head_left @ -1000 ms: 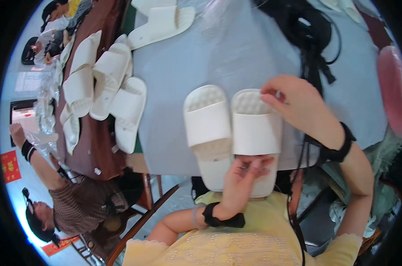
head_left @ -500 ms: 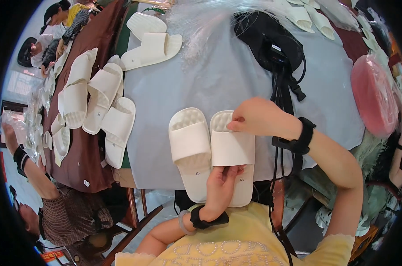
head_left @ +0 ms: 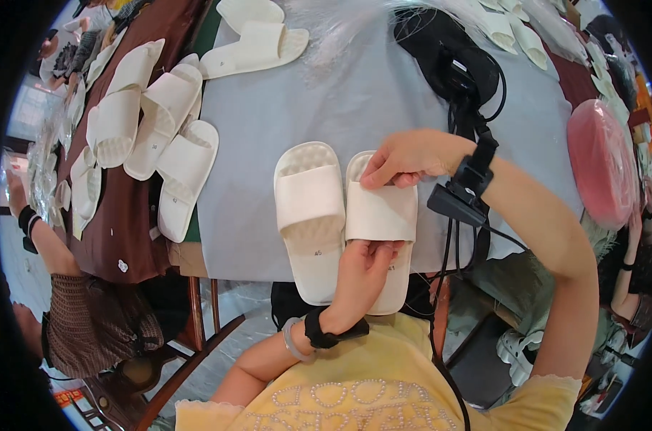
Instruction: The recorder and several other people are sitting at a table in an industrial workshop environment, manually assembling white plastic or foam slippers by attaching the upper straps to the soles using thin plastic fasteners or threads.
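Note:
Two cream slippers lie side by side at the table's near edge, toes pointing away from me. My right hand [head_left: 412,158] pinches the toe-side edge of the strap on the right slipper [head_left: 380,212], thumb on top. Below it, my left hand [head_left: 360,281] grips the heel-side edge of the same strap, with its fingertips tucked under and hidden. The left slipper [head_left: 309,194] lies untouched next to it, its bumpy footbed showing. The heel of the right slipper is partly covered by my left hand.
Several more cream slippers [head_left: 164,115] lie at the left, and a pair [head_left: 257,50] farther back. A black cap [head_left: 448,57] with straps and cables sits at the back right. A pink wrapped bundle [head_left: 602,165] stands right. A co-worker's arm [head_left: 45,241] is at the left.
My view has shifted, so the table's things sit higher in the picture. My right hand has turned somewhat over the strap's toe-side edge; my left hand keeps its hold at the heel-side edge.

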The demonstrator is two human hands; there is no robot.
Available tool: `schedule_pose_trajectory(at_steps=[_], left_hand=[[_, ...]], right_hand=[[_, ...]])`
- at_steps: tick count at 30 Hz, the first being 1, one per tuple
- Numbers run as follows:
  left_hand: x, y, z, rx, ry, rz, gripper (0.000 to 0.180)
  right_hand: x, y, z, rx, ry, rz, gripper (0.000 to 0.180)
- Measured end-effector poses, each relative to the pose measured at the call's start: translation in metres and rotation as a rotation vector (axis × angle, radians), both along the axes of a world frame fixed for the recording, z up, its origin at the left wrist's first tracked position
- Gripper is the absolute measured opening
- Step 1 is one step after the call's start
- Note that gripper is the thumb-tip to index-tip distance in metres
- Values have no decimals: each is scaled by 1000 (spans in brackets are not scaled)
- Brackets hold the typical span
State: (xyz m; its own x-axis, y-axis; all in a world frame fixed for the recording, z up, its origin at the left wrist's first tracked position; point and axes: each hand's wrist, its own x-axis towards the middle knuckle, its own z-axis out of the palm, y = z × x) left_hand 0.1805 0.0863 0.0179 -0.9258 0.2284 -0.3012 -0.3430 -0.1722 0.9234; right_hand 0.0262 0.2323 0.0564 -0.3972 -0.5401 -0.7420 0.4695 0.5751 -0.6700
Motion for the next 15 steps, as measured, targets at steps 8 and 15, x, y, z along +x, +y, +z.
schedule_pose_trajectory(at_steps=[8, 15], left_hand=[[29, -46, 18, -189, 245, -131, 11], [34, -99, 28, 62, -138, 195, 14]], right_hand=[[35, -3, 7, -156, 375, -883, 23], [31, -16, 21, -433, 402, -1250, 24]])
